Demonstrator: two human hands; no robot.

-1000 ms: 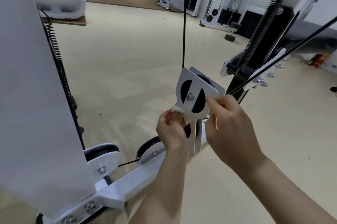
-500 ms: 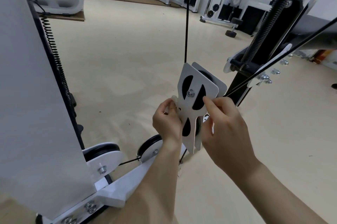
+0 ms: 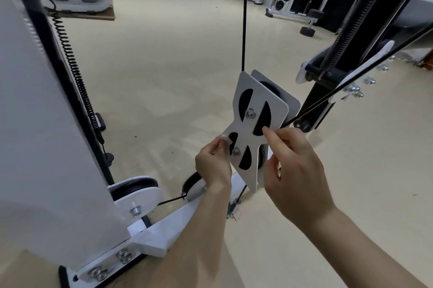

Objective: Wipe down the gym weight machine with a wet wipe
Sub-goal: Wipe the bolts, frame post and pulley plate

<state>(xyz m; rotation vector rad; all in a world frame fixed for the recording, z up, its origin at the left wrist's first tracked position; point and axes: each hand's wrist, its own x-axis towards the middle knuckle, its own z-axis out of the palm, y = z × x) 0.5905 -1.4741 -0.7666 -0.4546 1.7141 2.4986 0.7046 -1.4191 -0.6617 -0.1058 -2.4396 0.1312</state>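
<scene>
A white double pulley bracket (image 3: pixel 276 109) with black wheels hangs on a black cable (image 3: pixel 244 18) in the middle of the view. My left hand (image 3: pixel 212 166) pinches a small bunched white wet wipe (image 3: pixel 225 139) against the bracket's left edge, near its lower bolt. My right hand (image 3: pixel 295 170) grips the bracket's right edge, thumb on the front plate and fingers behind. The machine's white column (image 3: pixel 35 123) fills the left side, with its white base rail (image 3: pixel 168 224) and floor pulleys below.
A black coiled cord (image 3: pixel 72 69) runs down the column's edge. A black upright with a spring and bolted white bracket (image 3: pixel 346 58) stands at the right. Other gym machines and a dumbbell (image 3: pixel 309 27) stand far back across the beige floor.
The wipe in my left hand has slid up the bracket's left edge from the narrow waist toward the lower bolt. My right hand keeps its hold. The camera has dipped slightly.
</scene>
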